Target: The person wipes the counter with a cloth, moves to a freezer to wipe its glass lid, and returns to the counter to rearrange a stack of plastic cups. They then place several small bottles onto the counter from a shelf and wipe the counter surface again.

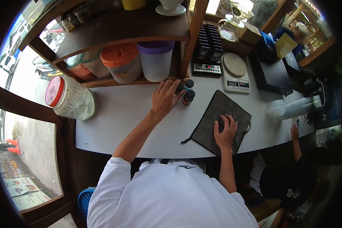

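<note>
My left hand (165, 97) reaches to the back of the white counter (117, 125), its fingers wrapped round a small dark bottle (179, 87). Two more small black-capped bottles stand right beside it, one behind (189, 83) and one in front (188, 97). My right hand (226, 131) rests on a dark grey cloth (231, 110) with black edging, its fingers spread and slightly bent. The cloth lies flat, with a loop at its left corner.
A kitchen scale (237, 84) and a timer panel (207, 69) stand behind the cloth. Stacked plastic cups (298, 108) lie at right, near another person's hand (295, 132). A large red-lidded jar (74, 98) stands at left. Tubs (155, 62) fill the low shelf.
</note>
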`<move>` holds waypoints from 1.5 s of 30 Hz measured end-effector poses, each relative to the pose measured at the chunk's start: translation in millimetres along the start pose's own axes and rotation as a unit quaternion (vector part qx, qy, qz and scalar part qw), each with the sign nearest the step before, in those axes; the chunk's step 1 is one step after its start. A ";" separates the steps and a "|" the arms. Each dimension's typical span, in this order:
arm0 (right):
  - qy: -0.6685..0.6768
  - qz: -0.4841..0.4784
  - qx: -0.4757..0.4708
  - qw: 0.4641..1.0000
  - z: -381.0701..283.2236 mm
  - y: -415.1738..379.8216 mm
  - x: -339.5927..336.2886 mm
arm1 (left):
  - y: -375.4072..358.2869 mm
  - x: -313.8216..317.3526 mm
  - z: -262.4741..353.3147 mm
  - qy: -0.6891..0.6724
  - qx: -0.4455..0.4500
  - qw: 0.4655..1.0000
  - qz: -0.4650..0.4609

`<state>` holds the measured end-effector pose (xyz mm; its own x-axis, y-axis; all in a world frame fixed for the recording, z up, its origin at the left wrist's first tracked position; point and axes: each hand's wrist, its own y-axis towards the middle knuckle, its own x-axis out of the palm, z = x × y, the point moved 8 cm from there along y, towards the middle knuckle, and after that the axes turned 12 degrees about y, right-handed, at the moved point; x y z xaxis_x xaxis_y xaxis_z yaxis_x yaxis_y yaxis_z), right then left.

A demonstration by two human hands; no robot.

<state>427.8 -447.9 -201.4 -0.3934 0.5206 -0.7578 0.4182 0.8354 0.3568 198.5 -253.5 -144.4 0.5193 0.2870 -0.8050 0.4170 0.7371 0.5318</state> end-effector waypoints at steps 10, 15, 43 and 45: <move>-0.005 0.004 -0.008 1.000 1.3 -1.6 2.0 | -22.7 -6.0 1.5 -0.101 0.013 0.992 0.075; -0.010 0.004 -0.002 1.000 2.9 -7.0 1.8 | -59.7 6.2 -4.0 -0.279 -0.162 0.946 0.010; -0.022 -0.022 -0.005 0.999 1.9 4.3 5.7 | 156.2 -245.1 -225.1 0.277 -0.095 0.896 0.335; -0.031 -0.019 0.006 0.999 6.6 -0.6 8.2 | 199.1 -247.6 -263.8 0.326 -0.115 0.884 0.314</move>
<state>429.7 -445.3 -211.4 -0.3571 0.4768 -0.8032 0.4135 0.8517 0.3217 -43.8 -16.4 91.4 0.0231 0.9203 -0.3906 -0.0032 0.3908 0.9205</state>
